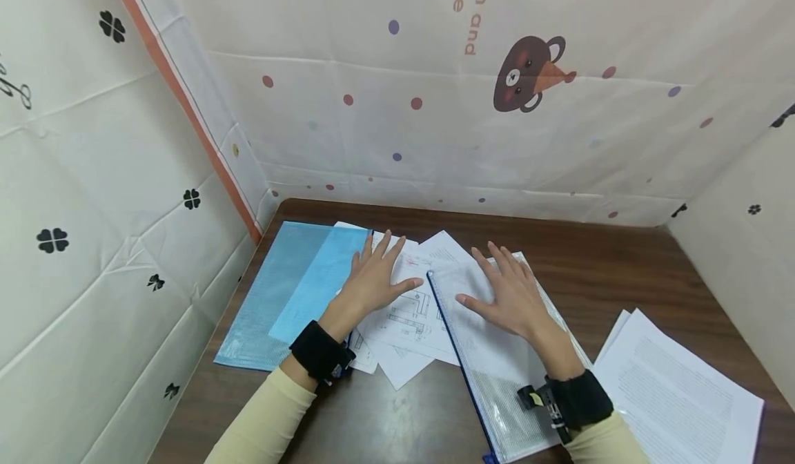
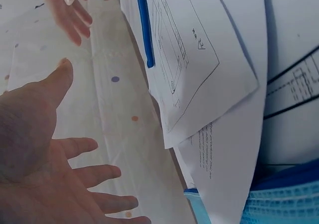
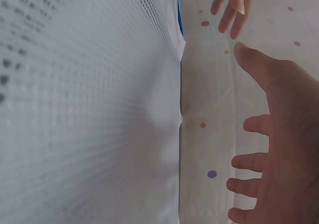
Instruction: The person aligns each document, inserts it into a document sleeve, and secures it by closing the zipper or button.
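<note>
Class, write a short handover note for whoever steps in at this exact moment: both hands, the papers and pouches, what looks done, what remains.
Left hand: open, flat over the loose drawing sheets.
Right hand: open, flat over the clear mesh pouch with the blue zip.
Blue pouch: lies left, partly under the sheets.
Printed pages: stacked at the right, untouched.
Done: things are laid out on the table.
Left: the loose sheets are still outside the pouches, as far as visible.

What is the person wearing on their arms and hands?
Both arms have pale yellow long sleeves. Each wrist carries a black band, and the right one has a small black device with a yellow spot clipped to it. The left hand and right hand are bare, with no gloves.
</note>
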Demonstrator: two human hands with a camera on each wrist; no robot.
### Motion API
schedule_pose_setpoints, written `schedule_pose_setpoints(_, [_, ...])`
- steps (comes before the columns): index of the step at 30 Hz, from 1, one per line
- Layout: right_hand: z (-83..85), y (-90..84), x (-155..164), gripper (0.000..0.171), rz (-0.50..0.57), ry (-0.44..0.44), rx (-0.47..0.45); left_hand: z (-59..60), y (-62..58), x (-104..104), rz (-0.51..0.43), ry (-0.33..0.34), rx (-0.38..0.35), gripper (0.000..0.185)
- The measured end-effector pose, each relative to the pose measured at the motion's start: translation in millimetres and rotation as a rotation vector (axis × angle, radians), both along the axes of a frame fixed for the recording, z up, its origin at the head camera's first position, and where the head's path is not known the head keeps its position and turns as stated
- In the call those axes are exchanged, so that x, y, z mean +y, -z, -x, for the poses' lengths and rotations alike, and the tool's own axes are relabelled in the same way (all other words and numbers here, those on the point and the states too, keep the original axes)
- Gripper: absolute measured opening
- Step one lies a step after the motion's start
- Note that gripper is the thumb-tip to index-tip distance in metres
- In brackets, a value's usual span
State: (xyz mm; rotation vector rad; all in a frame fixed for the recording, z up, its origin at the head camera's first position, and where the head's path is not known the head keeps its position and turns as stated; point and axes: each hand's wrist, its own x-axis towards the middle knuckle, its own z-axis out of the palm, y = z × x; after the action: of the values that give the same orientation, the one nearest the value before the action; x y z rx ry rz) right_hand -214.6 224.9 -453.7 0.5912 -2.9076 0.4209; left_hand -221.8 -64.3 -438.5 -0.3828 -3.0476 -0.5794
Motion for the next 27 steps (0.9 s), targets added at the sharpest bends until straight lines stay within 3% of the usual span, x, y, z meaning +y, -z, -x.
schedule_pose_setpoints(9, [-9.5, 5.6, -14.9, 0.102, -0.035, -0.01, -0.035, -1.4, 10.2, 4.1, 0.006, 0.059, -0.026, 0.094])
schedule_pose_setpoints(15, [-25.2, 1.1, -27.0, 0.098, -0.148, -0.003, -0.018, -3.4, 17.9, 18.5, 0.015, 0.188, -0.001, 0.089])
schedule_pose_setpoints(19, [-37.4, -3.4, -35.0, 0.094, -0.214, 0.0, -0.057, -2.6, 22.1, 34.1, 0.047, 0.259, -0.014, 0.082])
schedule_pose_setpoints(23, [-47.9, -5.7, -44.0, 0.086, -0.275, -0.035, -0.116, -0.1, 24.8, 48.6, 0.075, 0.252, -0.026, 0.073])
schedule_pose_setpoints(27, [-53.8, -4.8, -50.3, 0.078, -0.306, -0.08, -0.147, 4.7, 26.9, 57.5, 0.047, 0.179, -0.06, 0.068])
